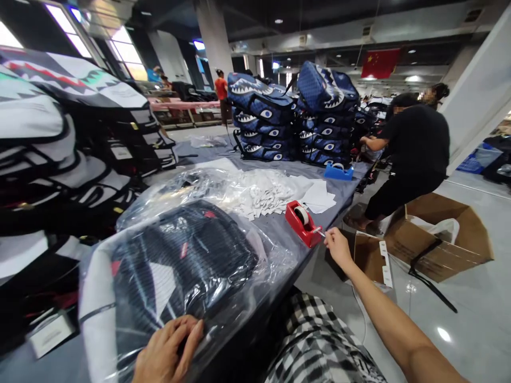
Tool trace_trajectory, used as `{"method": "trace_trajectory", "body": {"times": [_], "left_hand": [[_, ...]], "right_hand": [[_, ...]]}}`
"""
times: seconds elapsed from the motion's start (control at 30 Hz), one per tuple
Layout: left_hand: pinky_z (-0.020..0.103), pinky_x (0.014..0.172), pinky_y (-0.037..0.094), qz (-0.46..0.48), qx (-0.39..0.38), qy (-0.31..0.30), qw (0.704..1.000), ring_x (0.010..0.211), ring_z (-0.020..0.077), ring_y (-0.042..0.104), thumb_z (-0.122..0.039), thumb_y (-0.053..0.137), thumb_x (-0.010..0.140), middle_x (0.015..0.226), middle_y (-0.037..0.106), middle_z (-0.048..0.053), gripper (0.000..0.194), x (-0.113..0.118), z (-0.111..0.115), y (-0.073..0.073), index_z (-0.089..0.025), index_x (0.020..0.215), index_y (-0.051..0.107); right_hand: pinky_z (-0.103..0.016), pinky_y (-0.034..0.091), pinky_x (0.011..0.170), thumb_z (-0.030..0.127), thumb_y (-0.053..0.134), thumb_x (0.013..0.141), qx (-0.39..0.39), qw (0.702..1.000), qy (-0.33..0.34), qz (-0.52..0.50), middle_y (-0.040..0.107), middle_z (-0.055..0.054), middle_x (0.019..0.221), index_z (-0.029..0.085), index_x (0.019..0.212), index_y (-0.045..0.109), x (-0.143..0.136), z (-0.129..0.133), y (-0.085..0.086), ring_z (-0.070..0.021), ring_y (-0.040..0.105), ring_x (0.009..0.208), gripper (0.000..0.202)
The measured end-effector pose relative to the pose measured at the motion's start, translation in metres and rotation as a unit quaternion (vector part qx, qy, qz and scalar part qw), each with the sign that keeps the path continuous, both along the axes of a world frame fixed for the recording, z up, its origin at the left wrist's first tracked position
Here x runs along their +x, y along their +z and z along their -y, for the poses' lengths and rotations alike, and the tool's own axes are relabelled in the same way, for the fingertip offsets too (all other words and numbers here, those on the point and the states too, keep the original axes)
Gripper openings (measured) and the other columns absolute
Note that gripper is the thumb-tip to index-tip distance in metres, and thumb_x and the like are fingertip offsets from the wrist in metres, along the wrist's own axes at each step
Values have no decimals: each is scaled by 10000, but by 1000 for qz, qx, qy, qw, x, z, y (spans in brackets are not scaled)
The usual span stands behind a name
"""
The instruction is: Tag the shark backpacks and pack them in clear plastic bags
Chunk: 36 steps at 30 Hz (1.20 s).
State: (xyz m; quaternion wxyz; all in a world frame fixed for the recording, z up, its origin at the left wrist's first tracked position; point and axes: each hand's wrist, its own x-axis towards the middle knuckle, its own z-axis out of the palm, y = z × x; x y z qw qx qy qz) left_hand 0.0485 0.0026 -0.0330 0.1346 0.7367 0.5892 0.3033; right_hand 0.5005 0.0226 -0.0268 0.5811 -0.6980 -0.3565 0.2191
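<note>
A dark backpack [207, 250] with a white side lies inside a clear plastic bag [275, 260] on the table in front of me. My left hand [170, 348] is on the near edge of the bag, its fingers bent and thumb tip close to them, with the plastic at the fingertips. Out to the right, my right hand [338, 247] pinches the end of a short strip of tape [320, 232]. That strip runs from a red tape dispenser [303, 223] at the table edge, just left of the hand.
White paper tags [263, 194] lie heaped behind the bag. Blue shark-print backpacks [263, 117] stand stacked beyond, near a blue tape dispenser [338, 171]. More bags [104, 159] rise at left. Cardboard boxes [443, 234] and a bending person [415, 138] are at right.
</note>
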Motion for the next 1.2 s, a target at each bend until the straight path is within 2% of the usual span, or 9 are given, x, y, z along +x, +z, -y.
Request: {"method": "trace_trajectory", "body": {"times": [0.2,0.4,0.5,0.57,0.67,0.8,0.9,1.03,1.2], "left_hand": [[354,767,435,12,24,-15,1000,823,221,607,-588,431,919,875,689,32,445,17,11,20,-251,739,659],[362,812,387,18,2,6,1000,885,205,584,-440,427,990,897,678,30,374,33,16,34,-226,751,620],[362,808,364,11,-3,13,1000,898,198,580,-387,458,992,922,679,24,349,33,15,35,-215,728,606],[360,807,357,12,-3,12,1000,893,193,577,-360,476,990,923,677,20,332,33,15,35,-211,722,601],[357,798,353,11,-3,12,1000,889,190,577,-331,510,980,910,679,14,286,33,15,35,-214,738,611],[352,796,350,17,-2,9,1000,895,184,576,-296,536,971,900,676,5,275,34,15,35,-209,718,601],[353,806,350,17,-5,12,1000,907,186,574,-296,534,972,913,677,8,271,35,15,36,-211,724,601],[351,802,351,15,-12,3,1000,915,189,570,-297,528,973,926,678,11,270,34,14,38,-212,729,605],[356,801,349,14,-11,-5,1000,905,189,566,-317,496,984,930,681,15,299,31,15,37,-213,728,611]], "right_hand": [[-164,246,361,693,678,741,9,981,75,-177,331,88,532,234,643,347,-49,-1,-9,-61,290,427,574],[-152,181,343,518,749,809,73,899,315,-297,318,99,577,225,703,394,-84,20,48,-48,200,426,472],[-186,276,402,503,659,905,61,860,489,-132,416,76,567,221,780,491,-110,16,78,-71,317,443,351],[-214,368,505,459,612,948,68,792,603,64,528,32,645,201,822,549,-132,3,91,-92,443,537,294],[-243,400,632,340,492,1019,118,641,687,322,620,-20,801,184,867,589,-164,-23,99,-119,536,685,238],[-256,356,623,216,478,1017,143,488,666,545,641,-31,835,180,908,596,-190,-46,94,-139,555,711,164],[-265,342,627,165,521,995,141,422,643,623,656,-43,843,169,937,594,-200,-47,92,-158,584,743,94],[-262,325,626,222,597,973,97,446,624,634,682,-53,859,165,1031,578,-204,-53,94,-177,619,750,83],[-244,296,601,202,690,896,42,628,546,553,654,-1,771,204,1024,558,-184,-74,97,-156,576,648,184]]}}
